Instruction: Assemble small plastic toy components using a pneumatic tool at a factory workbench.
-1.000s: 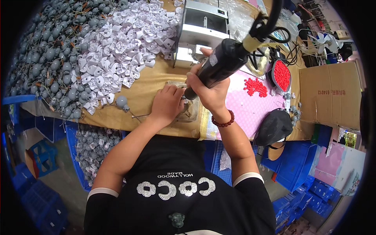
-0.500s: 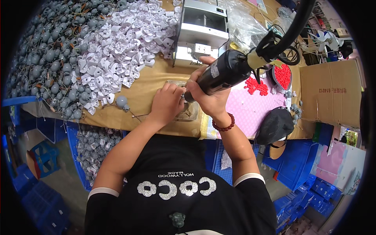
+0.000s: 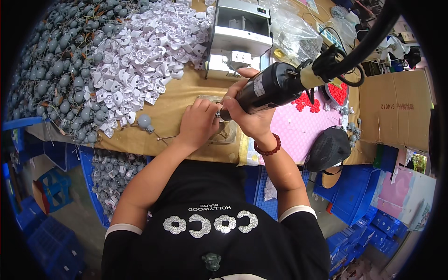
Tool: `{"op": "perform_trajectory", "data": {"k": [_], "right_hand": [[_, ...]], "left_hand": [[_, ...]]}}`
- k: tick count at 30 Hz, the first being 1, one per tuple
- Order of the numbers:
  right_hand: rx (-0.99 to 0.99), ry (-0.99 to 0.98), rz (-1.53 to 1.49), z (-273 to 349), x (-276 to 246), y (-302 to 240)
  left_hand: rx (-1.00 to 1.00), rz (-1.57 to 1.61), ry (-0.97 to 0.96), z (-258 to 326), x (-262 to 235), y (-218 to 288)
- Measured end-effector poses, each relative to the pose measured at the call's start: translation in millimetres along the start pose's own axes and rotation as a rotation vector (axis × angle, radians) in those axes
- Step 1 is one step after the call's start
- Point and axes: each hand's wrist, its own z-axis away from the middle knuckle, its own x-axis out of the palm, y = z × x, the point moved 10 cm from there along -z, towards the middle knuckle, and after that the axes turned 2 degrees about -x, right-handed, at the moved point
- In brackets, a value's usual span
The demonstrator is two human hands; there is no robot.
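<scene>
While right hand (image 3: 247, 116) grips the black power screwdriver (image 3: 270, 86), left hand (image 3: 198, 123) pinches a small part.

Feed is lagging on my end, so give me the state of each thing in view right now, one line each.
Electric screwdriver: gripped, tilted, tip down at the small part.
Right hand: closed around the electric screwdriver.
Left hand: pressing down on the small part at the tip.
White plastic pieces: heaped loose on the table.
Grey round parts: piled loose.
Black cap: lying at the table edge.
Cardboard box: shut.
</scene>
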Motion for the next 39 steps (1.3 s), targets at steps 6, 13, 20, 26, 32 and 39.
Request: {"op": "perform_trajectory", "data": {"k": [6, 13, 20, 26, 32, 39], "right_hand": [[0.094, -0.060, 0.021, 4.7, 0.0, 7.9], [0.076, 0.012, 0.222, 13.5, -1.6, 28.0], [-0.050, -0.055, 0.122, 21.1, 17.2, 21.7], [-0.115, 0.022, 0.039, 18.2, 12.4, 11.8], [0.007, 0.170, -0.023, 6.1, -27.6, 5.5], [0.269, 0.555, 0.419, 14.9, -174.6, 62.0]], "left_hand": [[0.018, -0.005, -0.037, -1.7, 1.1, 1.4], [-0.062, 0.298, -0.076, 0.7, 10.9, -16.0], [-0.039, 0.242, -0.150, 27.4, 39.7, -53.6], [-0.064, 0.110, -0.188, 14.4, 36.0, -44.0], [-0.087, 0.032, -0.193, 4.8, 31.2, -41.4], [-0.018, -0.007, -0.167, 0.4, 17.6, -1.6]]}}
